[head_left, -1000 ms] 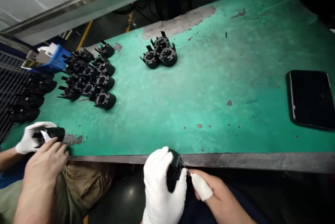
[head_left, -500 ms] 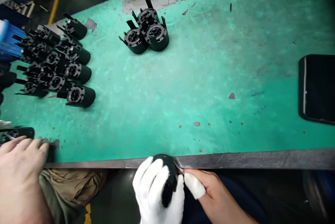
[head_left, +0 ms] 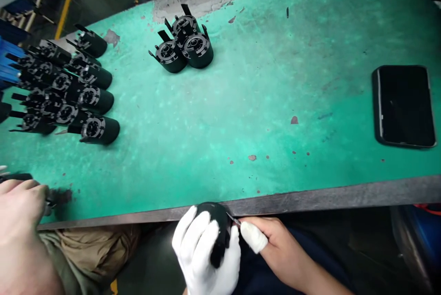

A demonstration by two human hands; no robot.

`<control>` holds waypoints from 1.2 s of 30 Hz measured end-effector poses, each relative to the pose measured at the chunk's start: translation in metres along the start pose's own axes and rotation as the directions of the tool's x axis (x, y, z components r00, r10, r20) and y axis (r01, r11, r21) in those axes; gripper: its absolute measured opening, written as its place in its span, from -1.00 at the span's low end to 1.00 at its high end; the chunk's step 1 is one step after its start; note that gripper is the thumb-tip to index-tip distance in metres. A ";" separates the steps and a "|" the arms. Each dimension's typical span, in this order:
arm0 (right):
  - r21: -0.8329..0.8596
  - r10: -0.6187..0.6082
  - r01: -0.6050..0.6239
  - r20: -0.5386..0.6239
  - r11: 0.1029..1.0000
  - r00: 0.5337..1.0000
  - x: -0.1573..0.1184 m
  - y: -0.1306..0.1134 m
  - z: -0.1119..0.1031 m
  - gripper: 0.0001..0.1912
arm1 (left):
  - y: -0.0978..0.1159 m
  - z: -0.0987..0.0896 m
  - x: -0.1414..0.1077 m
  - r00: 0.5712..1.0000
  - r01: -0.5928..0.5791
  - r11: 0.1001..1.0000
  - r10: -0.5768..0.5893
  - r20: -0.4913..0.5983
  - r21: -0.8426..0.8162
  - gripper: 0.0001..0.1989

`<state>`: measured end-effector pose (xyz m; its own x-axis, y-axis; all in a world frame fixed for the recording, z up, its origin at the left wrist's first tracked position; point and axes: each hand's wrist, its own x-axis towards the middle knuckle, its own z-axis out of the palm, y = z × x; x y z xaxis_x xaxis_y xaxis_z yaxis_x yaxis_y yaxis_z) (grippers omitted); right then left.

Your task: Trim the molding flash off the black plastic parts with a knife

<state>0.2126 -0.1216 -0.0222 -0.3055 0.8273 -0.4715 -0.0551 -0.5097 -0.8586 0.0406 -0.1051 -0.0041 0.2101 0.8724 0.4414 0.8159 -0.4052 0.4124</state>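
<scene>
At the table's front edge, my left hand [head_left: 206, 253], in a white glove, is wrapped around a black cylindrical plastic part [head_left: 215, 214]. Its fingers hide much of that part. Close on its right, my right hand [head_left: 275, 244] is bare except for a white cover on the thumb. It pinches a thin pointed metal tool [head_left: 234, 219], whose tip meets the side of the black part. Most of the tool is hidden in the fingers, so its exact kind does not show.
Three similar black parts [head_left: 198, 51] stand grouped on the green table [head_left: 241, 116]. Several more black parts [head_left: 103, 130] stand at left, near a blue bin [head_left: 10, 60]. A phone [head_left: 404, 106] lies at right. A co-worker's hand [head_left: 24, 203] works at the lower left.
The view has shifted, bringing the whole phone into sight. My hands keep the same hold, the tool still at the part's side. The co-worker's hand has moved slightly left in view.
</scene>
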 end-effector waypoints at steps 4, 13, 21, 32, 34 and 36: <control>-0.014 0.007 -0.007 -0.030 1.000 1.000 0.001 0.001 0.000 -0.57 | 0.001 0.001 0.004 1.000 -0.028 0.999 0.028 -0.007 -0.015 -0.45; -0.052 0.051 -0.054 -0.054 0.997 0.997 0.005 -0.005 0.006 -0.60 | -0.003 0.007 -0.002 0.997 -0.036 0.999 0.034 -0.076 -0.035 -0.49; -0.070 0.008 -0.013 -0.073 0.997 0.997 -0.002 0.000 0.006 -0.66 | -0.005 0.003 -0.001 0.996 -0.083 0.992 0.079 -0.044 -0.096 -0.62; -0.176 0.007 -0.017 -0.057 0.984 0.998 0.004 -0.005 0.012 -0.63 | -0.013 0.007 -0.004 0.966 -0.241 0.969 0.234 -0.109 -0.054 -0.69; -0.167 0.019 -0.030 -0.067 0.986 0.998 0.005 -0.007 0.014 -0.63 | -0.014 0.007 -0.005 0.976 -0.205 0.977 0.199 -0.091 -0.057 -0.68; -0.137 0.036 -0.047 -0.080 0.989 0.996 0.007 -0.008 0.016 -0.60 | -0.016 0.007 -0.009 0.984 -0.163 0.985 0.158 -0.082 -0.061 -0.66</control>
<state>0.1957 -0.1156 -0.0151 -0.2301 0.8246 -0.5168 0.0899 -0.5108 -0.8550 0.0299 -0.1044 -0.0199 0.2918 0.7721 0.5646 0.7363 -0.5581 0.3827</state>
